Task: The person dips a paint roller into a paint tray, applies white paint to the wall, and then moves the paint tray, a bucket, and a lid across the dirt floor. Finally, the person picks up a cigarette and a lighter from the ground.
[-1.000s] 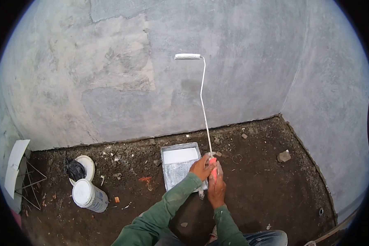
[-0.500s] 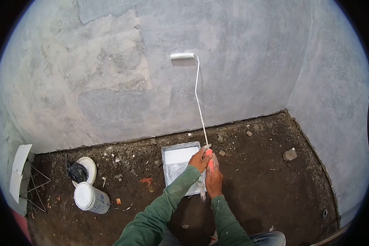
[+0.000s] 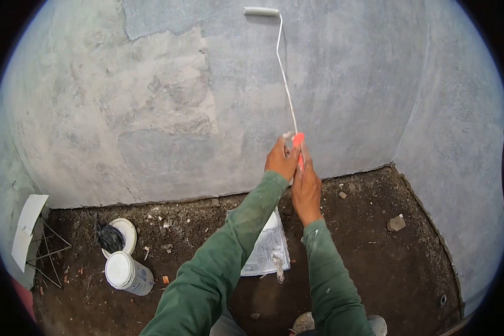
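A paint roller with a long white frame (image 3: 286, 78) and an orange-red handle stretches up the grey wall (image 3: 341, 101). Its white sleeve (image 3: 261, 12) lies against the wall near the top of the view. My left hand (image 3: 281, 159) is closed at the upper end of the handle. Just below and to the right, my right hand (image 3: 306, 193) wraps round the handle's lower part. Beneath my arms on the dirt floor sits a paint tray (image 3: 263, 260) with white paint on it, partly hidden by my left sleeve. A paint-smeared brush-like tool (image 3: 279, 266) rests on the tray's near edge.
At left stand a white bucket (image 3: 130, 273) and a round white lid (image 3: 127, 234) with a black plastic bag (image 3: 111, 238) on it. A white chair (image 3: 30, 231) with thin metal legs is by the left wall. A stone (image 3: 396, 223) lies at right.
Both hands have moved upward and forward, carrying the roller. Its sleeve has gone higher on the wall. More of the tray's upper part is now covered by my left arm.
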{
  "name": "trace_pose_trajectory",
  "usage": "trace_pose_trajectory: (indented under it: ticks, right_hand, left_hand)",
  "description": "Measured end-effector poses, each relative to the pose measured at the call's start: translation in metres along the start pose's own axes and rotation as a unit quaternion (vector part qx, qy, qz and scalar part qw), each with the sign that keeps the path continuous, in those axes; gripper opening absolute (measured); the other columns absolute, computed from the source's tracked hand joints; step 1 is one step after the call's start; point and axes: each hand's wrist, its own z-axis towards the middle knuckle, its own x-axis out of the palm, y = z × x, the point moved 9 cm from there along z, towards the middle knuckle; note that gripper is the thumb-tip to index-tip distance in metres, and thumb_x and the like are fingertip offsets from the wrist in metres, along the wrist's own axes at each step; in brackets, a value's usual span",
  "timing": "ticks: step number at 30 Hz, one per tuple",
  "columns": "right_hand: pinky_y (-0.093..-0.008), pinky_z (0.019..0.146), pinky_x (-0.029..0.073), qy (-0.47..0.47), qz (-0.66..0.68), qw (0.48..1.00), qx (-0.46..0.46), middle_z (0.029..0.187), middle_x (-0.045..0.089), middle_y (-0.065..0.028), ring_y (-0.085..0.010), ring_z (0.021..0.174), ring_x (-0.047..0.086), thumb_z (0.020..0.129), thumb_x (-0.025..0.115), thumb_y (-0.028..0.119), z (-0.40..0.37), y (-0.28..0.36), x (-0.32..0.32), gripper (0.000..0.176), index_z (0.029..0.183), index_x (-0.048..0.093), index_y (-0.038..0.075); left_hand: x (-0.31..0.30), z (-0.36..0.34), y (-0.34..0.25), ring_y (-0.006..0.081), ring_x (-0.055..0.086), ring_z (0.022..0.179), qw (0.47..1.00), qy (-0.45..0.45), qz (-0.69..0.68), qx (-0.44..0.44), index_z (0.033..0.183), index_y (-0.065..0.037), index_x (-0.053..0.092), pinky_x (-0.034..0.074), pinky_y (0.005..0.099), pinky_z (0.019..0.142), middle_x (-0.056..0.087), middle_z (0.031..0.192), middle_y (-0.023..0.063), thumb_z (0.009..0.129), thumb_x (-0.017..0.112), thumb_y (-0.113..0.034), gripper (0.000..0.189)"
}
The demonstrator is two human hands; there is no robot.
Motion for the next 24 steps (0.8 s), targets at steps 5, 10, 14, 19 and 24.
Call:
trace_pose_trajectory:
  ticks: [5, 10, 14, 19, 24]
  right_hand:
    - [-0.0463, 0.068, 0.044, -0.028, -0.009, 1.0, 0.002, 0.09, 0.059, -0.0255, -0.0437, 0.083, 0.057, 0.09, 0.038, 0.012, 0.059, 0.032, -0.011, 0.047, 0.136, 0.028, 0.014]
    - [-0.0488, 0.065, 0.041, 0.009, -0.034, 0.998, 0.054, 0.084, 0.059, -0.0261, -0.0448, 0.078, 0.056, 0.089, 0.039, 0.01, 0.053, 0.021, -0.006, 0.05, 0.136, 0.025, 0.017]
    - [-0.0504, 0.064, 0.04, 0.023, -0.031, 0.997, 0.068, 0.085, 0.058, -0.0276, -0.046, 0.079, 0.054, 0.088, 0.041, 0.01, 0.002, -0.006, 0.001, 0.05, 0.136, 0.026, 0.016]
    - [-0.0497, 0.067, 0.041, 0.049, -0.044, 0.995, 0.081, 0.091, 0.057, -0.0282, -0.0458, 0.082, 0.054, 0.087, 0.041, 0.009, -0.08, -0.046, 0.009, 0.051, 0.136, 0.027, 0.015]
    - [-0.0481, 0.07, 0.043, 0.075, -0.051, 0.988, 0.127, 0.097, 0.056, -0.0276, -0.0454, 0.086, 0.054, 0.087, 0.041, 0.009, -0.159, -0.077, 0.011, 0.052, 0.136, 0.027, 0.015]
  left_hand:
    - [-0.015, 0.057, -0.031, 0.0085, 0.051, 0.056, 0.996, -0.073, -0.018, 0.041, 0.112, -0.001, 0.052, 0.041, 0.027, 0.052, 0.053, 0.058, 0.0036, 0.082, 0.061, -0.021, 0.038]
    - [-0.015, 0.048, -0.029, 0.0189, 0.061, 0.067, 0.998, -0.064, 0.003, -0.011, 0.101, 0.0, 0.058, 0.046, 0.0312, 0.061, 0.063, 0.072, 0.012, 0.083, 0.058, -0.031, 0.036]
    - [0.009, 0.003, 0.02, 0.0221, 0.062, 0.07, 0.998, -0.025, 0.033, -0.039, 0.095, -0.002, 0.059, 0.047, 0.0334, 0.065, 0.063, 0.076, 0.0137, 0.085, 0.054, -0.035, 0.035]
    - [0.036, -0.079, 0.08, 0.021, 0.06, 0.072, 0.996, 0.009, -0.013, -0.092, 0.092, -0.002, 0.059, 0.046, 0.0331, 0.066, 0.062, 0.076, 0.014, 0.087, 0.051, -0.034, 0.033]
    - [0.062, -0.159, 0.13, 0.025, 0.058, 0.073, 0.984, 0.061, -0.04, -0.165, 0.09, 0.0, 0.056, 0.044, 0.0347, 0.067, 0.06, 0.077, 0.0157, 0.088, 0.05, -0.035, 0.035]
